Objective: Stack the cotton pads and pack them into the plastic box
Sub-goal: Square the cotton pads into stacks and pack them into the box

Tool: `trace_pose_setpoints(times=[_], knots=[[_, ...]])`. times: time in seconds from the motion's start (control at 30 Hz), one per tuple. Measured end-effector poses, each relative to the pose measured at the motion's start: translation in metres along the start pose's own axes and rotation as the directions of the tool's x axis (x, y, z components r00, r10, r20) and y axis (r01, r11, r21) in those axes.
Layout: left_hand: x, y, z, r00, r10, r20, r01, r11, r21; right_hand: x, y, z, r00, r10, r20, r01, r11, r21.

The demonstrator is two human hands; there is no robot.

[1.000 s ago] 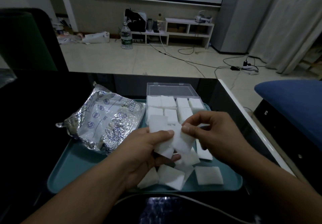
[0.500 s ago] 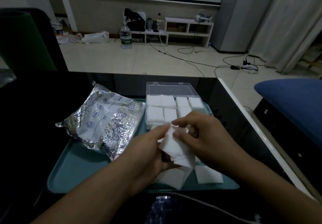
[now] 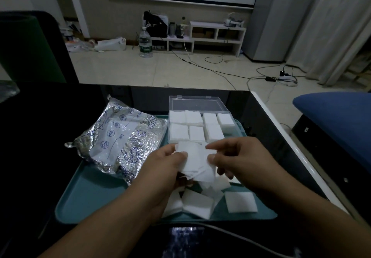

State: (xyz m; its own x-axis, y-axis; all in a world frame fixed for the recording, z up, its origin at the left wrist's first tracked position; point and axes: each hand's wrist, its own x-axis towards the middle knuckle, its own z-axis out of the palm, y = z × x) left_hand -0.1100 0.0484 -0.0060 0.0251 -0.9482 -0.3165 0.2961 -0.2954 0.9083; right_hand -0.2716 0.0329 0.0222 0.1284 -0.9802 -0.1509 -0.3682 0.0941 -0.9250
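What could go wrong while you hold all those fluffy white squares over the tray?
The cotton pads sit fanned and uneven between the left hand and right hand, so some might slip onto the loose pads on the tray. The plastic box already looks nearly full, so an untidy stack may not fit.
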Motion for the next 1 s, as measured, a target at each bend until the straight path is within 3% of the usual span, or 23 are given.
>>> trace_pose_setpoints(times=[0.1, 0.17, 0.27, 0.37, 0.5, 0.53, 0.6, 0.67, 0.73, 0.8, 1.0], knots=[[0.002, 0.003, -0.003, 0.998, 0.012, -0.060, -0.015, 0.999, -0.044, 0.003, -0.003, -0.010, 0.996, -0.037, -0.079, 0.034, 0.998, -0.051], [0.002, 0.003, -0.003, 0.998, 0.013, -0.068, -0.017, 0.998, -0.060, 0.005, -0.003, -0.018, 0.994, -0.052, -0.101, 0.058, 0.996, 0.061], [0.000, 0.002, 0.004, 0.999, -0.023, -0.046, 0.019, 0.995, -0.097, 0.001, -0.005, -0.013, 0.999, -0.049, -0.013, 0.050, 0.965, 0.259], [-0.003, 0.002, 0.011, 0.997, -0.078, 0.009, 0.078, 0.978, -0.194, 0.000, -0.002, 0.005, 0.996, -0.085, -0.004, 0.085, 0.994, 0.073], [-0.006, 0.000, 0.010, 0.995, -0.092, 0.043, 0.098, 0.983, -0.153, 0.005, 0.009, 0.014, 0.960, -0.234, -0.154, 0.177, 0.933, -0.313], [-0.006, 0.000, 0.009, 0.994, -0.101, 0.040, 0.106, 0.984, -0.143, 0.003, 0.009, 0.011, 0.943, -0.302, -0.142, 0.227, 0.892, -0.392], [-0.005, 0.000, 0.008, 0.991, -0.120, 0.049, 0.126, 0.983, -0.135, -0.002, 0.008, 0.005, 0.932, -0.360, 0.040, 0.332, 0.806, -0.490], [-0.004, 0.000, 0.008, 0.988, -0.131, 0.077, 0.141, 0.980, -0.138, -0.008, 0.007, 0.005, 0.917, -0.297, 0.266, 0.395, 0.764, -0.510], [-0.004, 0.000, 0.009, 0.980, -0.149, 0.136, 0.167, 0.976, -0.136, -0.010, 0.012, 0.010, 0.887, -0.278, 0.368, 0.450, 0.696, -0.559], [-0.006, 0.002, 0.009, 0.958, -0.185, 0.220, 0.218, 0.966, -0.138, -0.008, 0.018, 0.016, 0.867, -0.339, 0.366, 0.497, 0.651, -0.574], [-0.009, 0.011, 0.005, 0.889, -0.184, 0.420, 0.301, 0.925, -0.233, -0.006, 0.014, 0.016, 0.857, -0.402, 0.322, 0.506, 0.774, -0.381]])
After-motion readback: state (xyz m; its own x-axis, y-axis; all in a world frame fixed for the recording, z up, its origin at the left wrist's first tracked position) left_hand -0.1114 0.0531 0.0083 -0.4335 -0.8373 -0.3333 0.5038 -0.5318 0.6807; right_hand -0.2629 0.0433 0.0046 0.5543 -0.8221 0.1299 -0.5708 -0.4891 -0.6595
